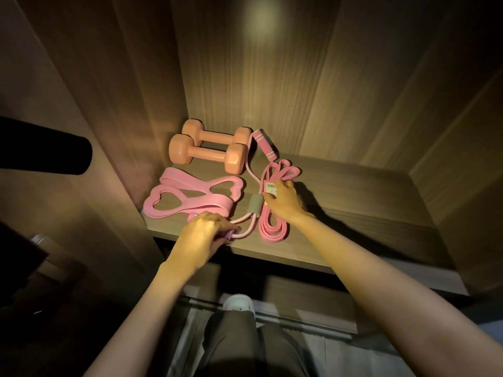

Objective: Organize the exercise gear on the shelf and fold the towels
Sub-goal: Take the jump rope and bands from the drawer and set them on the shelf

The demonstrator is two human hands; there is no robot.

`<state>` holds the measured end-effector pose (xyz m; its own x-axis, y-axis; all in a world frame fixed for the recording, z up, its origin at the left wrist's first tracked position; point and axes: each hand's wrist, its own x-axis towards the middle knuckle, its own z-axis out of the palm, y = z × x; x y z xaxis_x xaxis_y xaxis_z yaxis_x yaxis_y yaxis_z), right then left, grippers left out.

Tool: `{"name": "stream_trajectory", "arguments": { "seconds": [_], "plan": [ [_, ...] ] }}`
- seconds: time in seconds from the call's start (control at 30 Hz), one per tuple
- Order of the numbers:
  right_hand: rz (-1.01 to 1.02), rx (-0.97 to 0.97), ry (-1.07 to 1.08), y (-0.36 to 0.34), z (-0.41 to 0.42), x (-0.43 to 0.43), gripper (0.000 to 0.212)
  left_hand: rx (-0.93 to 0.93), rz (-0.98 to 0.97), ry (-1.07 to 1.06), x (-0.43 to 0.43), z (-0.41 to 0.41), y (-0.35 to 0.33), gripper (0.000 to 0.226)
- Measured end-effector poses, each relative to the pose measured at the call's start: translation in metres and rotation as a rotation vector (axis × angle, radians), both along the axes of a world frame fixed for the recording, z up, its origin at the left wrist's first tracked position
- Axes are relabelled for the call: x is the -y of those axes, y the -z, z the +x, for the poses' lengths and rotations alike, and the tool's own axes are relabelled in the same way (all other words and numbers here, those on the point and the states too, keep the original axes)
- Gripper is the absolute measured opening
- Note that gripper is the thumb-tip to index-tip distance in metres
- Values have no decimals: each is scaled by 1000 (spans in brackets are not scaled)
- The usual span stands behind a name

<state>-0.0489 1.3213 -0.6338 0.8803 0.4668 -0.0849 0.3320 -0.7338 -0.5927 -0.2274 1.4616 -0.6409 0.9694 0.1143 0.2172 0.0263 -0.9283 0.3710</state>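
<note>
Resting on the shelf (353,213): rope handle (228,235) gripped by left hand (206,232), coiled band (268,227) by right hand (285,202).

— The shelf (353,202) is wood-grain, matt, isn't it?
— Yes. The dumbbells (206,153) look smooth, with a dull coated skin; the pink bands (268,229) seem rubbery, and that tag (272,187) is paper.

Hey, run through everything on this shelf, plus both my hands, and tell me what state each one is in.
Dumbbells: two, lying side by side at the back.
Heart-handled band: lying flat, front left.
Figure-eight tube: far handle lying on the shelf, near handle gripped.
Looped band: bundled, labelled, held.
Left hand: gripping the tube's near handle.
Right hand: fingers curled on the looped band.
</note>
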Motion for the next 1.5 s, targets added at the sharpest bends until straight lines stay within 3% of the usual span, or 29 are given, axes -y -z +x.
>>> {"name": "stream_trajectory", "arguments": {
  "seconds": [0.1, 0.2, 0.33, 0.4, 0.6, 0.83, 1.1, 1.23, 1.5],
  "plan": [
    [110, -86, -27, -2, 3, 7, 18, 33, 17, -9, -2, 0, 2, 33],
    [222, -170, 73, -6, -2, 14, 29, 89, 50, -96, 3, -2, 5, 30],
    [218, -71, 84, 0, -6, 18, 32, 99, 26, -40, 10, -7, 7, 51],
    [186, 3, 77, 0, -8, 19, 32, 93, -20, -12, 10, -10, 9, 61],
    [64, 205, -90, -17, 10, 10, 48, 213, -70, -59, 10, -7, 12, 56],
    [-13, 231, -101, -18, 60, -38, 42, 332, -1, -140, 5, -2, 19, 62],
    [12, 198, -85, -4, 96, -61, 37, 274, 14, -178, -5, 9, 21, 70],
    [-118, 172, -119, 1, 107, -63, 44, 291, -3, -210, -4, 15, 21, 73],
    [-200, 192, 16, 0, 119, -60, 32, 234, -9, -154, -10, 25, 24, 79]
  ]
}}
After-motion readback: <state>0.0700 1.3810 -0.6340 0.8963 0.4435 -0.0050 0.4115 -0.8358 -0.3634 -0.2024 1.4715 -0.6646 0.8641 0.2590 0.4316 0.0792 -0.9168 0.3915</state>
